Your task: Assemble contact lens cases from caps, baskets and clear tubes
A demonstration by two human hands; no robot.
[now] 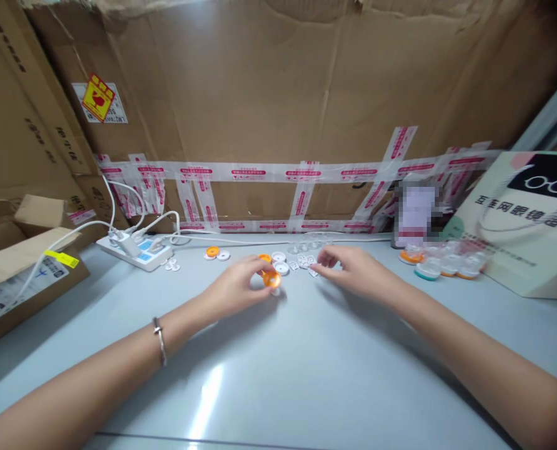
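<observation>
My left hand (pixel 240 284) pinches a small round orange plastic cap (pixel 272 279) between thumb and fingers, its hollow side showing. Just behind it lie another orange cap (pixel 264 257) and white rings (pixel 279 257), partly hidden by the fingers. To the right, my right hand (pixel 346 265) hovers low with thumb and index finger a little apart. Its fingertips are at the edge of several small white printed pieces (pixel 301 262); whether they touch one is hard to tell. Clear domed plastic covers (pixel 309 242) stand in a group behind those pieces.
Left of centre lie an orange cap (pixel 212 252) and a white ring (pixel 223 255). A power strip (pixel 142 250) with cables and an open carton (pixel 29 275) are at left. Clear-domed pieces (pixel 449 262), a phone (pixel 416 212) and a paper bag (pixel 522 237) stand right. Large cardboard (pixel 259 94) walls the back.
</observation>
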